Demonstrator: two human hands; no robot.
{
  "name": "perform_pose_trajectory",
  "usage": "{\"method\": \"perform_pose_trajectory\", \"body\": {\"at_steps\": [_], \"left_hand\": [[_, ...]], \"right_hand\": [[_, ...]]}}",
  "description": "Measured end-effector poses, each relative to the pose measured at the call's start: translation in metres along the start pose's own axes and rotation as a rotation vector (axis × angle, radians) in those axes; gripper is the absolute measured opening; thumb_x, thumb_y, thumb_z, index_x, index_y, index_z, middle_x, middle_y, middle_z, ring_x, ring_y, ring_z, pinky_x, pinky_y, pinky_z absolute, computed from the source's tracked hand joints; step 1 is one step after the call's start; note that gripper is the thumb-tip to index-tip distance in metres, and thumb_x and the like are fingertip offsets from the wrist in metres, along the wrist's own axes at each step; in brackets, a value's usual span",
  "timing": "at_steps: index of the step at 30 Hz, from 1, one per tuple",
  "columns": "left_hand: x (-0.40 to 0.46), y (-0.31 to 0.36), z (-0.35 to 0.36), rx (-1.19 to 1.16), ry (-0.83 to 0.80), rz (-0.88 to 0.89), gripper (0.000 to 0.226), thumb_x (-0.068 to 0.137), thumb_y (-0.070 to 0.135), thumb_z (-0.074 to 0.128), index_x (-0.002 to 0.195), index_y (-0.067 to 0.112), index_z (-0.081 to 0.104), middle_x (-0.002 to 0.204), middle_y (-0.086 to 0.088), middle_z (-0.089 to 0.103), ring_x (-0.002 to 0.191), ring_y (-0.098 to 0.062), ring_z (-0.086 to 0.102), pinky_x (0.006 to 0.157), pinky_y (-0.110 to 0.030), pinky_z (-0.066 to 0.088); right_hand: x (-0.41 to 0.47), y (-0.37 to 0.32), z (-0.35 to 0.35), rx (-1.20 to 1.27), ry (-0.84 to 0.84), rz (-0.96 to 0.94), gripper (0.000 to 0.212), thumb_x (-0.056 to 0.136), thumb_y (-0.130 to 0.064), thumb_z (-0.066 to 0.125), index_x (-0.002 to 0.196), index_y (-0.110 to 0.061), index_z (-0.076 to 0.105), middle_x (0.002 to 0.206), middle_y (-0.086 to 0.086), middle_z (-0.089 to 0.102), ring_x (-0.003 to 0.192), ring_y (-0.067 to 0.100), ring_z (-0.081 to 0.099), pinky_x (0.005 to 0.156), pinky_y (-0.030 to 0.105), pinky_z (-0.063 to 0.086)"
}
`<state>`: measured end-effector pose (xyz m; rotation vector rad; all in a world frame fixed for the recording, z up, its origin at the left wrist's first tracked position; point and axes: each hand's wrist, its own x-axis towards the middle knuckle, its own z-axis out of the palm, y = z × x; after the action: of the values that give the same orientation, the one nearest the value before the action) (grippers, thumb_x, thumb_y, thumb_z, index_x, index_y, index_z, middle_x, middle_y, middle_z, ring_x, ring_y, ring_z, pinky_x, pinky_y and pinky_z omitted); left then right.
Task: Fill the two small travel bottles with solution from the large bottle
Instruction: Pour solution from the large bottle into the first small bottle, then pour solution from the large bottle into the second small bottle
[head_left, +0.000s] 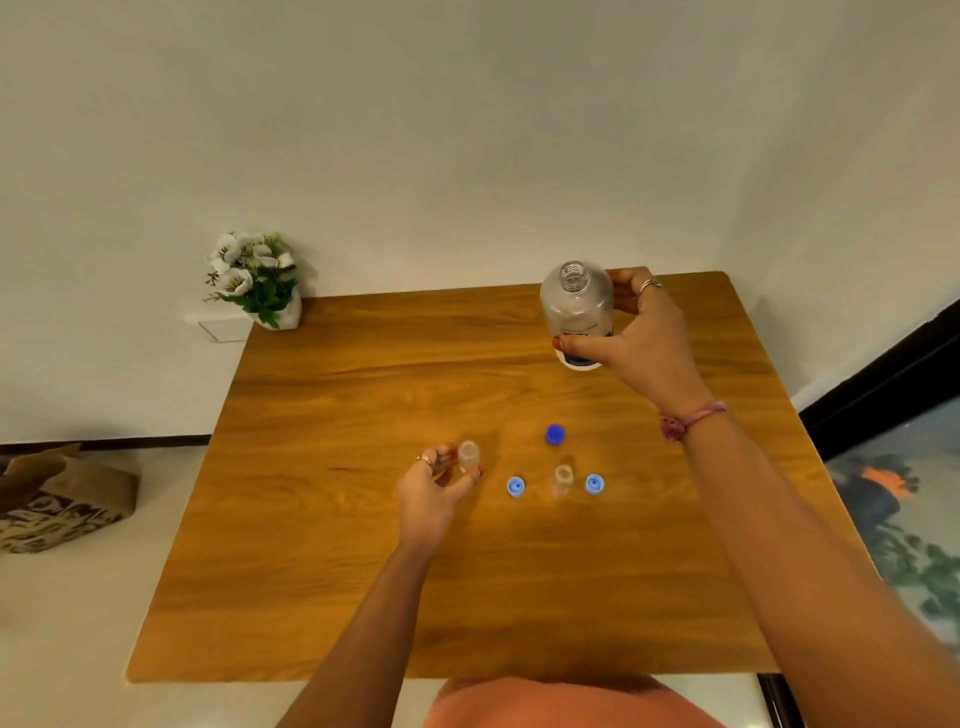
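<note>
1. The wooden table (363, 571) serves as the landmark; everything below is placed against it.
2. The right hand (644, 332) is wrapped around the large bottle (575, 306) near the table's far right corner; the bottle is uncapped and tilted, its open neck leaning toward the camera.
3. The left hand (436, 488) pinches one small travel bottle (468, 456) between thumb and fingers, left of the table's middle; its mouth is open.
4. The second small travel bottle (562, 479) stands upright and uncapped on the table's middle, untouched.
5. Two light blue caps (516, 486) lie on the table, one on each side of that standing bottle.
6. A dark blue cap (555, 434) rests just beyond it, toward the table's far edge.
7. A potted flower plant (254, 280) sits at the table's far left corner.
</note>
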<state>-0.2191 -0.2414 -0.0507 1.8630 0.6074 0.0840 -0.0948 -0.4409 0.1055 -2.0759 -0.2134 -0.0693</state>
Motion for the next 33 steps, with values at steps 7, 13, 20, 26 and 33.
{"method": "perform_pose_trajectory", "body": {"at_steps": [7,13,20,26,33], "left_hand": [[-0.002,-0.023,0.016,0.116,-0.036,-0.116,0.046,0.072,0.016,0.08,0.112,0.008,0.06,0.105,0.001,0.065,0.096,-0.01,0.06,0.084,-0.022,0.047],[-0.002,-0.033,0.021,0.129,0.003,-0.177,0.046,0.072,0.019,0.081,0.11,0.009,0.059,0.106,-0.001,0.066,0.097,-0.012,0.062,0.082,-0.023,0.048],[-0.002,-0.027,0.019,0.201,-0.094,-0.115,0.089,0.062,0.02,0.087,0.137,0.012,0.039,0.135,-0.005,0.049,0.124,-0.019,0.048,0.104,-0.038,0.043],[-0.015,0.023,0.023,0.446,-0.094,0.316,0.09,0.069,0.041,0.079,0.142,0.014,0.033,0.141,-0.006,0.041,0.131,-0.019,0.036,0.106,-0.034,0.036],[-0.012,0.054,0.076,0.898,-0.423,0.389,0.071,0.083,0.04,0.066,0.142,0.015,0.035,0.145,-0.006,0.041,0.134,-0.02,0.036,0.108,-0.034,0.033]], "right_hand": [[-0.005,0.023,0.0,-0.024,-0.024,0.023,0.077,0.056,-0.028,0.089,0.121,-0.015,0.05,0.115,-0.005,0.055,0.104,0.01,0.053,0.073,0.007,0.041],[-0.004,0.035,0.003,-0.028,-0.049,0.03,0.077,0.055,-0.03,0.089,0.12,-0.015,0.05,0.119,-0.001,0.057,0.106,0.01,0.054,0.072,0.006,0.042],[-0.002,0.041,0.004,-0.034,-0.061,0.03,0.075,0.057,-0.029,0.088,0.12,-0.015,0.049,0.116,-0.003,0.056,0.104,0.008,0.051,0.067,0.001,0.041],[0.0,0.043,0.001,-0.028,-0.052,0.043,0.075,0.058,-0.029,0.088,0.12,-0.015,0.048,0.115,-0.005,0.054,0.103,0.006,0.05,0.066,-0.003,0.039],[0.0,0.051,-0.007,-0.024,-0.017,0.06,0.078,0.057,-0.031,0.088,0.122,-0.015,0.048,0.119,-0.001,0.056,0.106,0.01,0.053,0.07,0.006,0.041]]}}
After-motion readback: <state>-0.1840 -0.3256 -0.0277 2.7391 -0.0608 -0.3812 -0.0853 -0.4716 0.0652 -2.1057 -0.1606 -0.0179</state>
